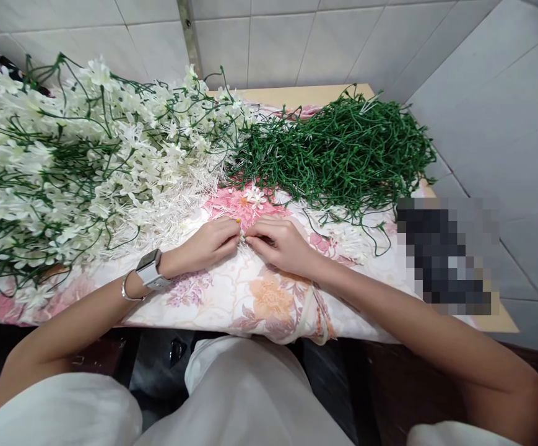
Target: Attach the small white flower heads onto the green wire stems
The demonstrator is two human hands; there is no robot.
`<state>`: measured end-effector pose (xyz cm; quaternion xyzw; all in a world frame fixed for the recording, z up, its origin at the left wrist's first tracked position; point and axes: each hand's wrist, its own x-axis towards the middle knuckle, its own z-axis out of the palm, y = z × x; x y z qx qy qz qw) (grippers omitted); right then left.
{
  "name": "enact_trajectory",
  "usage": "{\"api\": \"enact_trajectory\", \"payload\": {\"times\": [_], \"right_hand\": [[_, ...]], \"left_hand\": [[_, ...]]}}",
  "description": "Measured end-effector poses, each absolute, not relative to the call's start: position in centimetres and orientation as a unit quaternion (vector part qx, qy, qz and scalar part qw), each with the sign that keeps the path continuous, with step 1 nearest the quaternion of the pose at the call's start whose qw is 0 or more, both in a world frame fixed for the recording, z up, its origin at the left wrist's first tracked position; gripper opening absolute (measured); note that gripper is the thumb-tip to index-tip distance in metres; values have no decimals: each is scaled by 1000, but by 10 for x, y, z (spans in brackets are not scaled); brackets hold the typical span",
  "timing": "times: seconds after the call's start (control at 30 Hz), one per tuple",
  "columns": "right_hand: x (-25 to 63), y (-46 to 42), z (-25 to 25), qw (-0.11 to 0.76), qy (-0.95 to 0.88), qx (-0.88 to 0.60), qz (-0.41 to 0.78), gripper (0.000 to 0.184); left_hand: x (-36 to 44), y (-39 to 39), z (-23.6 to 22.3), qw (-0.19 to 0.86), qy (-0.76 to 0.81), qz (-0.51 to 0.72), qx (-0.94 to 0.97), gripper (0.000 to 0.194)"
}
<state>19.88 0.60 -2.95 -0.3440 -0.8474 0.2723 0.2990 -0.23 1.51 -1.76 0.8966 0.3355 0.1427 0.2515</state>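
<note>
Tiny pale piece sits btwn the fingertips of both hands, just above the cloth, near the front-middle of the table; too small from here to tell exact shape. L hand: thumb & fingers together, pinched on it from one side. R hand: same from the other side, fingers curled, tips nearly meeting the L ones. Single white flower lies just beyond the fingertips, on a pink patch of the floral cloth. To the person's L, a big heap of white flowers w/ green stems mixed in; loose white strands spill along its near edge. Far R, a tangled pile of green stems, touching the flower heap; more thin white bits nr its front. L wrist has a watch + bracelet. Tiled wall behind. Dark thing at table's R end: blurred, can't ID.
</note>
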Motion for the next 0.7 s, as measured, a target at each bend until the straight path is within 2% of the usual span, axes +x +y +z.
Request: {"api": "enact_trajectory", "payload": {"times": [0.57, 0.7], "right_hand": [[193, 5, -37, 314, -845, -349, 258, 18], [191, 4, -38, 328, -839, -351, 255, 18]], "left_hand": [[-1, 11, -22, 187, 337, 154, 910, 20], [-1, 9, -20, 210, 357, 160, 896, 22]]}}
